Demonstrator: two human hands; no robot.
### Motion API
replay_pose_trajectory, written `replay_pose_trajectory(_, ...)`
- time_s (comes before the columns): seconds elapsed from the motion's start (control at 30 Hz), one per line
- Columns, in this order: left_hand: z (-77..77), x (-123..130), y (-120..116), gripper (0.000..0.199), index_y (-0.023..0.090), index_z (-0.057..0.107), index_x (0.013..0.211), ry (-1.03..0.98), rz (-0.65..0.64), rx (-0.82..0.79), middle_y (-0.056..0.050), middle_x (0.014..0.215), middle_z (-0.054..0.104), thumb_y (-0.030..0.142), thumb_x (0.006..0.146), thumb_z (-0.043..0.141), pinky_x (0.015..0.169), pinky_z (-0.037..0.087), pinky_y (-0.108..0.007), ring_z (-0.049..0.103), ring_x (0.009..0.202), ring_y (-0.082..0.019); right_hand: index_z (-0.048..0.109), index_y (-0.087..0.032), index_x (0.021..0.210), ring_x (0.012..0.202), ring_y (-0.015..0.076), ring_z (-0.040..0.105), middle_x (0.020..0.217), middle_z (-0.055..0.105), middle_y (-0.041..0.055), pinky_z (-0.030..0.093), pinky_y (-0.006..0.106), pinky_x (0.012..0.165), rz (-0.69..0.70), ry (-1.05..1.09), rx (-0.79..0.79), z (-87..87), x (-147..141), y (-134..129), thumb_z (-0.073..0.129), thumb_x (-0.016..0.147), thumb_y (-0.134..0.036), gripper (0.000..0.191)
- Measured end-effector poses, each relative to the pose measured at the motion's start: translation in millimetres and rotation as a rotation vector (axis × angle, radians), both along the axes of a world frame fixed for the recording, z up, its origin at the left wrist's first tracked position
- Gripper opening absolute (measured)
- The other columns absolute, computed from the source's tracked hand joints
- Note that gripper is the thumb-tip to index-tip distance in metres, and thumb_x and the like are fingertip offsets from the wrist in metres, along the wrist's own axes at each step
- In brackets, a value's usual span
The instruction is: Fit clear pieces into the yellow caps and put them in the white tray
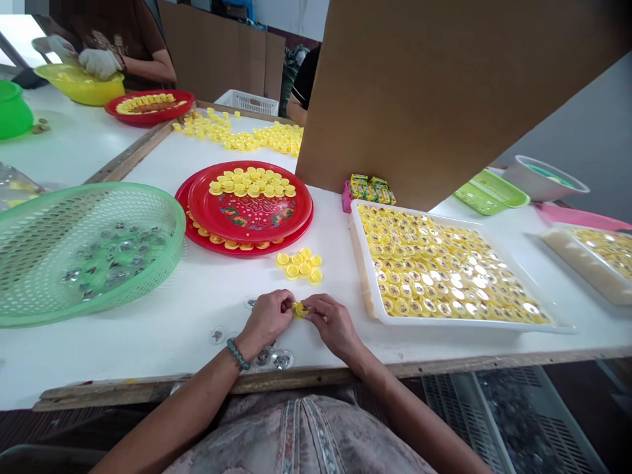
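Between my two hands, over the table's near edge, is a small round yellow plastic piece [299, 309]. My left hand [270, 318], with a beaded bracelet on the wrist, pinches its left side. From the right, the fingertips of my right hand [332, 322] close on it too. Clear round discs with dark printed pictures [282, 359] lie around and partly under my left hand. Just beyond my hands sits a loose group of yellow pieces [300, 265]. To the right, a white tray [368, 289] holds rows of yellow pieces with clear, printed tops.
Stacked red plates [247, 227] bear more yellow pieces. A green mesh basket [29, 263] with clear discs stands left. A cardboard panel [419, 92] rises beyond small patterned boxes [372, 189]. Far left, a gloved person [101, 62] works over a yellow basin [83, 91].
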State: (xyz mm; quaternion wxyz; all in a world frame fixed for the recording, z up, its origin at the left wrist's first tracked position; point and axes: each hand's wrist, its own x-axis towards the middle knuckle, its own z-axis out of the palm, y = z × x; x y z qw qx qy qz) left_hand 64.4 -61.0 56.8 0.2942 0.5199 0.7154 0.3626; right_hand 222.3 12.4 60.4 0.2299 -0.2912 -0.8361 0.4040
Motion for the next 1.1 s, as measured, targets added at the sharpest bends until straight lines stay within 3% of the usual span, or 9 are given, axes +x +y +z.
replay_pose_trajectory(0.3,2.0,0.2,0.5,0.014,0.019,0.062,0.076,0.02,-0.017,-0.01,0.0,0.068,0.062,0.013,0.068,0.052,0.058,0.038,-0.023,0.054,0.06,-0.012,0.062,-0.021,0.08,0.083,0.018,0.058,0.093,0.063,0.0043,0.047,0.026,0.064,-0.068,-0.102,0.155,3.8,-6.8,-7.1,0.066,0.073,-0.016,0.009)
replay_pose_trajectory(0.5,3.8,-0.6,0.2,0.016,0.02,0.062,0.076,0.007,-0.013,-0.017,0.001,0.068,0.063,0.012,0.068,0.051,0.058,0.038,-0.022,0.055,0.061,-0.012,0.064,-0.023,0.095,0.078,0.0165,0.058,0.089,0.06,0.0037,0.046,0.025,0.063,-0.054,-0.135,0.18,5.6,-11.4,-8.5,0.068,0.073,-0.019,0.023)
replay_pose_trajectory(0.77,7.8,-2.4,-0.6,0.01,0.02,0.063,0.073,-0.047,0.006,-0.07,0.001,0.064,0.065,0.019,0.07,0.053,0.056,0.039,-0.022,0.057,0.059,-0.012,0.065,-0.019,0.083,0.08,0.0169,0.056,0.084,0.059,0.0034,0.043,0.026,0.069,-0.01,-0.316,0.299,17.8,-21.1,-5.6,0.07,0.071,-0.017,0.013)
replay_pose_trajectory(1.0,7.1,-4.0,1.8,0.008,0.019,0.063,0.072,-0.09,0.003,-0.086,0.001,0.065,0.065,0.02,0.068,0.056,0.058,0.04,-0.023,0.058,0.06,-0.013,0.066,-0.019,0.08,0.068,0.0142,0.056,0.08,0.06,0.002,0.041,0.024,0.061,-0.113,-0.402,0.287,18.2,-24.5,-8.4,0.072,0.07,-0.02,0.012)
replay_pose_trajectory(1.1,6.9,-4.3,2.1,0.009,0.019,0.064,0.071,-0.089,0.01,-0.083,0.001,0.064,0.065,0.019,0.068,0.055,0.057,0.04,-0.022,0.058,0.06,-0.013,0.066,-0.019,0.081,0.073,0.0161,0.057,0.082,0.06,0.0032,0.042,0.025,0.064,-0.114,-0.389,0.341,15.6,-22.9,-10.8,0.071,0.071,-0.019,0.012)
